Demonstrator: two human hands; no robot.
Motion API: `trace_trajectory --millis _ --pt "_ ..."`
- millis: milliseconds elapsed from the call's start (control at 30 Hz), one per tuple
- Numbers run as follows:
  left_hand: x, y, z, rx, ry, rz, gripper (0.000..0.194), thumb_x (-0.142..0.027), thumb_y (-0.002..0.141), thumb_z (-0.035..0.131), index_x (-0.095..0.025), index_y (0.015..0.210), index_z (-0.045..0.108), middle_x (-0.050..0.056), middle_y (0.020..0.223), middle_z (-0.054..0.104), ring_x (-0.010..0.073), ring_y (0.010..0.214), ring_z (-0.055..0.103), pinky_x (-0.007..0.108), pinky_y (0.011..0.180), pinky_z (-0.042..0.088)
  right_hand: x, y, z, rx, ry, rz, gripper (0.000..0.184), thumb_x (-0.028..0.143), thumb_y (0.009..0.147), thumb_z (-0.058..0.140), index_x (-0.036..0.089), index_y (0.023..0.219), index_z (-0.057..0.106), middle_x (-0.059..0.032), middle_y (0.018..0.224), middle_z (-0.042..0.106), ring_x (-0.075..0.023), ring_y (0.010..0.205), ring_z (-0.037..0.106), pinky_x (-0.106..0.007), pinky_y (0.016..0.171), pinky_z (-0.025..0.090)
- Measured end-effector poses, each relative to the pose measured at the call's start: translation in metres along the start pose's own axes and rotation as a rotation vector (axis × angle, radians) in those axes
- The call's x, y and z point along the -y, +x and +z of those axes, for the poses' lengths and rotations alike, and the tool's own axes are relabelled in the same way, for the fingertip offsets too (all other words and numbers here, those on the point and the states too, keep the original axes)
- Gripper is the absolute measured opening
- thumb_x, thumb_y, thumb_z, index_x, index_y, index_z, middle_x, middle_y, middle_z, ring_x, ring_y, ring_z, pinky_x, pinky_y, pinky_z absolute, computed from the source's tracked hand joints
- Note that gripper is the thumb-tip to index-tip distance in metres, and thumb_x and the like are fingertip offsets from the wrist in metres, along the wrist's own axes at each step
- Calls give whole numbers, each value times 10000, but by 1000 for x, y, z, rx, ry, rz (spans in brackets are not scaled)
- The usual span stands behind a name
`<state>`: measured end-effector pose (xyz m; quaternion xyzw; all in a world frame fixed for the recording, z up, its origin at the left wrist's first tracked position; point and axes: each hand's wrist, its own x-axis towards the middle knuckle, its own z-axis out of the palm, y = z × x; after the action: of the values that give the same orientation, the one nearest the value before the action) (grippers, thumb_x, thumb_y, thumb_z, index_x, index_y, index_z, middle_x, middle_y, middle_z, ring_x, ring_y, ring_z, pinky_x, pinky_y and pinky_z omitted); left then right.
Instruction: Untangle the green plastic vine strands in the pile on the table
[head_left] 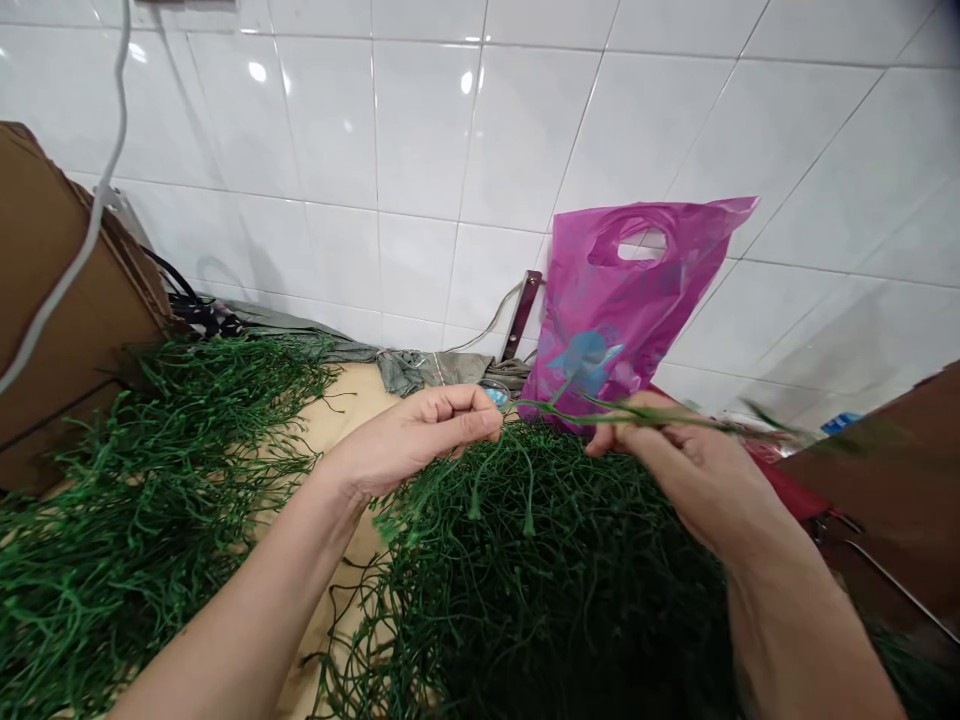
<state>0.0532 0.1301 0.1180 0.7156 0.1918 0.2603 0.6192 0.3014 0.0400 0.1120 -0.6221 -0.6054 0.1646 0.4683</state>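
My left hand point(427, 432) is closed in a pinch at the near end of a thin green branching stem point(559, 405), which looks like part of an artificial plant. On the other side, my right hand point(679, 445) is wrapped round the same stem, whose far end is blurred past the knuckles. Thin side shoots hang down between the two hands. Below them lies a large dark green heap of similar stems point(525, 560), partly hidden by my right forearm. A second pile of green stems point(142, 520) spreads out on the left.
A purple plastic bag point(622, 300) stands against the white tiled wall point(420, 130) behind my right hand. Cardboard boxes point(60, 270) stand at the left, with a white cable point(97, 200) hanging in front. A brown panel point(892, 480) and something red point(787, 485) are at the right.
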Motion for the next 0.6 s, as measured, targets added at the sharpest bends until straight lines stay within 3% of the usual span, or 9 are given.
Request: trace_trajectory --millis 67,100,200,267,367,467,600 --pt "1 2 0 -15 75 -1 248 -390 952 556 -178 822 561 -42 734 422 117 658 338 254 626 274 10 -8 0 207 -154 -12 112 279 803 610 249 758 708 -9 747 713 -207 684 603 -329 668 451" --pt "3 4 1 -12 113 -3 250 -390 954 548 -174 830 562 -40 743 424 118 668 345 252 633 281 16 -11 3 241 -202 -19 131 304 827 611 256 831 732 -16 825 741 -221 740 635 -345 717 475" --pt "6 7 5 18 173 -23 251 -402 954 533 -168 867 568 -40 748 427 118 672 362 248 629 295 28 -15 18 187 -164 -42 245 405 912 567 243 940 749 -51 1012 762 -270 976 678 -399 912 492" --pt "6 7 7 34 180 -32 258 -417 948 533 -171 876 563 -48 725 408 115 644 348 246 599 284 31 -12 28 186 -31 -34 298 449 937 548 229 944 749 -59 1004 764 -273 1023 681 -404 953 494" --pt "5 6 7 34 202 -20 262 -422 943 532 -178 849 545 -59 685 372 113 612 321 245 566 263 32 -8 42 264 203 19 259 448 887 629 223 953 740 -45 957 764 -241 953 697 -365 890 536" --pt "3 4 6 7 268 -9 273 -425 943 527 -176 835 553 -60 664 378 113 602 327 247 560 269 30 -6 54 263 365 104 206 407 818 684 217 895 710 -28 869 737 -202 842 685 -329 814 545" --pt "4 4 5 -7 391 -21 286 -418 947 524 -166 837 603 -63 639 360 112 596 328 247 551 263 26 -9 63 224 291 90 153 364 841 643 215 811 636 -14 775 660 -176 759 624 -302 738 508"
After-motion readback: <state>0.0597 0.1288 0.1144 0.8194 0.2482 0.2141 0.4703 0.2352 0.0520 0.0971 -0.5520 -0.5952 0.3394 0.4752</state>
